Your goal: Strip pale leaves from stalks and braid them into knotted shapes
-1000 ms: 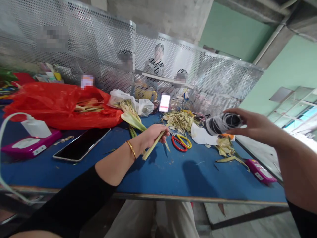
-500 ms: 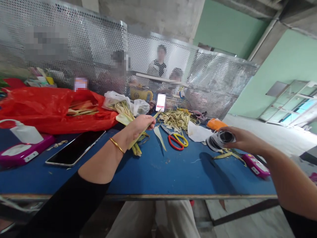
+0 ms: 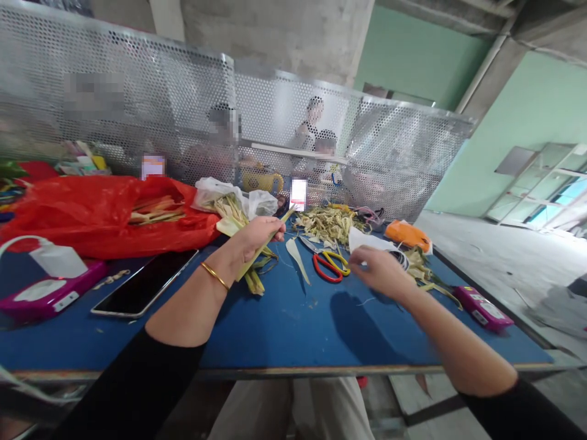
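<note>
My left hand is closed around a pale green corn-husk strip, its narrow tip sticking out above the fingers. Below that hand lies a bundle of husk stalks on the blue table. My right hand hovers over the table, fingers curled and slightly blurred; I cannot make out whether something thin is between them. Behind it a spool shows only in part. Scissors with one red and one yellow handle lie between my hands, beside a loose pale husk piece.
A pile of husk scraps lies at the back, near a lit phone. At left are a red plastic bag, a dark phone and a purple power strip. Perforated metal panels stand behind; people sit beyond.
My right hand has let go of the spool and moved left towards the scissors. My left hand still holds the husk strip in nearly the same place. The view has shifted slightly.
</note>
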